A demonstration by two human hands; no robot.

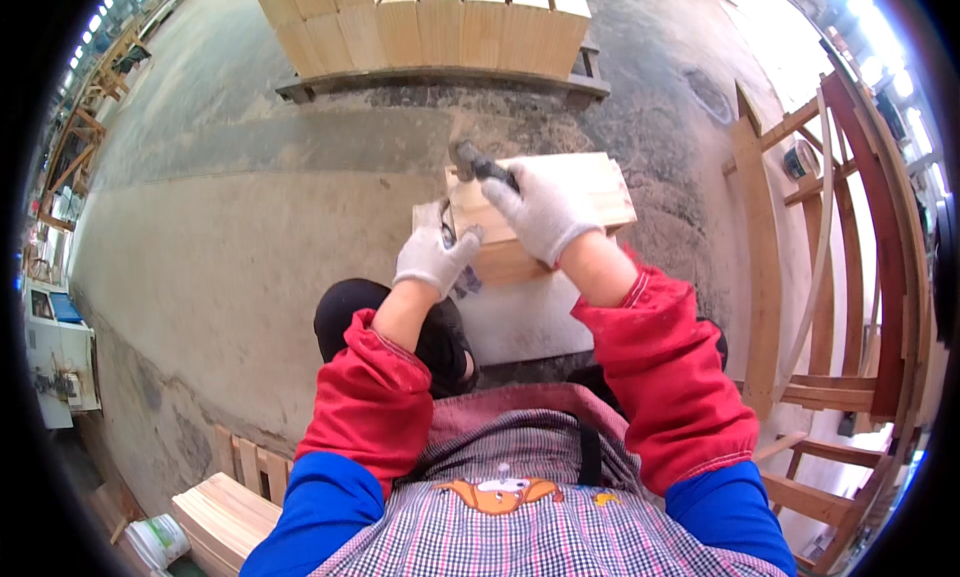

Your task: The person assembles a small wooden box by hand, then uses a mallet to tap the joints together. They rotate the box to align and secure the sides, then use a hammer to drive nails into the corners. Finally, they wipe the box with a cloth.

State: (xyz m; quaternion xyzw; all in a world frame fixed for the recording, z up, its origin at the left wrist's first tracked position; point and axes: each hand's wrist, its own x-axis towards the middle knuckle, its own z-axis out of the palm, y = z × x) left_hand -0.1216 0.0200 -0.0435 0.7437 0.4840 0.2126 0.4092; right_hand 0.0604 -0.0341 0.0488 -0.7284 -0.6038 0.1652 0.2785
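A pale wooden box-like piece (590, 192) lies in front of my knees, above a light surface. My right hand (545, 212), in a white knit glove, is closed around the dark handle of a hammer (468, 161). The hammer's head hangs over the left end of the wood. My left hand (435, 259), gloved as well, grips a small wooden board (428, 215) at that same end, its thumb towards the box-like piece. The glove partly hides the board, and I cannot make out whether it is joined to the larger piece.
Ahead, a stack of pale wooden boxes or boards (440, 37) rests on a low pallet (340, 80). A wooden rack (765, 267) stands to the right. Behind my left arm lie stacked boards (225, 517), beside a white bucket (158, 542). A white machine (58, 362) is at far left.
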